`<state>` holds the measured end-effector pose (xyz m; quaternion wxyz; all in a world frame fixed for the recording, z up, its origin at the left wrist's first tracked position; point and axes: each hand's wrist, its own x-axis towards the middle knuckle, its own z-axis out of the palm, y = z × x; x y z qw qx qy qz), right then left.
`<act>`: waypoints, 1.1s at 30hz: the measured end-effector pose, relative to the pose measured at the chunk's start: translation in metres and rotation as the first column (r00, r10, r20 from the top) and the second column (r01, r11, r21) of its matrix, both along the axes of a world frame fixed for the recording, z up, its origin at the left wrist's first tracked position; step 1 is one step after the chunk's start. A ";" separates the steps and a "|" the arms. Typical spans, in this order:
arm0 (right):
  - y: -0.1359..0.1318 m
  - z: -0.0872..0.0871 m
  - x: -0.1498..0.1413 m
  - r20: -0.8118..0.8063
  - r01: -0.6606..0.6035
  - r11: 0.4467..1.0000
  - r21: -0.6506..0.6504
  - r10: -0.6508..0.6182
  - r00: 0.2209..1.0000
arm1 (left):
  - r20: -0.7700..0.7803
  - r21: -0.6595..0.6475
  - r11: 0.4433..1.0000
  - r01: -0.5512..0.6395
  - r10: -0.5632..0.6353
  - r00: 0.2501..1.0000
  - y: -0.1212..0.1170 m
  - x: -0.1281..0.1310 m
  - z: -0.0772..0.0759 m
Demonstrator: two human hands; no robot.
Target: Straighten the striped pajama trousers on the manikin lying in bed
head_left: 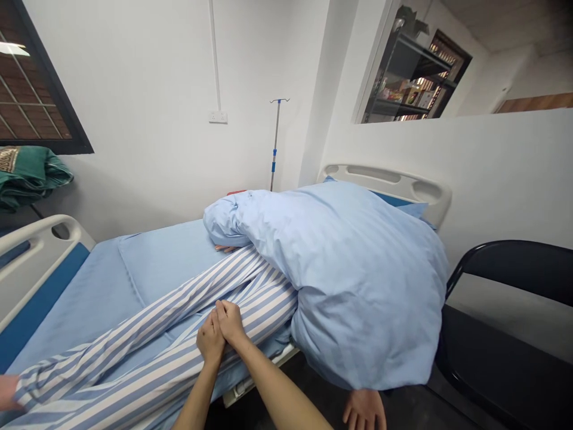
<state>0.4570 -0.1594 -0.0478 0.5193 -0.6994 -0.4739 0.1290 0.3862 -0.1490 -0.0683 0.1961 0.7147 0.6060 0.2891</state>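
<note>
A figure in blue-and-white striped pyjama trousers [147, 334] lies along a hospital bed [134, 263]. A pale blue quilt [349, 269] is heaped over its upper body and hangs over the near edge. My left hand [209, 341] and my right hand [231, 322] rest side by side on the upper part of the near trouser leg. Their fingers are curled into the striped cloth. The figure's hand [364, 411] hangs out below the quilt, and another hand [224, 248] shows under its far edge. A bare foot [6, 391] is at the far left.
A black chair [505, 334] stands close at the right of the bed. The white headboard [394, 182] meets a low white wall, and the footboard [36, 269] is at the left. An IV pole [274, 143] stands behind the bed. Green cloth [27, 173] lies under the window.
</note>
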 end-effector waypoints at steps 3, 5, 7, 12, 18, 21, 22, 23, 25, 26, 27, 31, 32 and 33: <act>-0.007 0.012 0.009 0.180 -0.017 0.998 -0.060 0.028 0.983 | -0.045 -0.047 0.999 0.015 -0.017 0.999 -0.002 0.002 0.007; -0.011 0.014 0.016 0.271 -0.013 0.996 -0.085 0.036 0.962 | -0.060 -0.053 0.998 0.017 -0.021 0.998 -0.004 0.004 0.009; -0.013 0.011 0.020 0.330 0.009 0.994 -0.113 0.029 0.944 | -0.069 -0.048 0.999 0.019 -0.023 0.997 -0.005 0.005 0.009; -0.014 -0.005 0.020 0.367 0.083 0.989 -0.125 -0.032 0.930 | -0.042 -0.061 0.998 0.020 -0.022 0.999 -0.003 0.002 0.004; -0.015 -0.003 0.026 0.196 0.044 0.999 -0.024 -0.038 0.980 | 0.217 0.037 0.991 0.128 -0.133 0.967 0.001 0.015 0.027; -0.013 -0.004 0.030 0.046 0.012 0.999 0.048 -0.014 0.999 | 0.312 0.070 0.989 0.132 -0.148 0.938 0.001 0.026 0.032; -0.012 -0.005 0.031 -0.007 0.007 0.997 0.076 -0.006 1.000 | 0.312 0.060 0.990 0.127 -0.139 0.940 0.001 0.029 0.029; -0.011 -0.006 0.032 -0.058 0.005 0.995 0.100 0.000 0.998 | 0.288 0.049 0.991 0.126 -0.134 0.948 0.001 0.031 0.025; -0.009 -0.008 0.034 -0.148 0.004 0.991 0.134 0.016 0.989 | 0.186 0.044 0.991 0.127 -0.133 0.973 -0.001 0.033 0.013; -0.008 -0.009 0.034 -0.182 0.000 0.990 0.143 0.026 0.983 | 0.123 0.050 0.990 0.130 -0.135 0.983 -0.001 0.033 0.007; -0.008 -0.008 0.035 -0.202 -0.007 0.989 0.147 0.038 0.979 | 0.063 0.058 0.989 0.136 -0.139 0.988 -0.002 0.034 0.003; -0.013 0.006 0.040 -0.084 -0.040 0.996 0.078 0.047 0.995 | -0.082 0.045 0.990 0.134 -0.130 0.988 -0.004 0.035 0.001; -0.016 0.011 0.042 -0.009 -0.046 0.998 0.050 0.047 0.999 | -0.096 0.035 0.990 0.136 -0.132 0.987 -0.004 0.035 0.002; -0.018 0.016 0.044 0.070 -0.055 0.998 0.028 0.053 0.996 | -0.102 0.025 0.990 0.140 -0.137 0.985 -0.004 0.035 0.005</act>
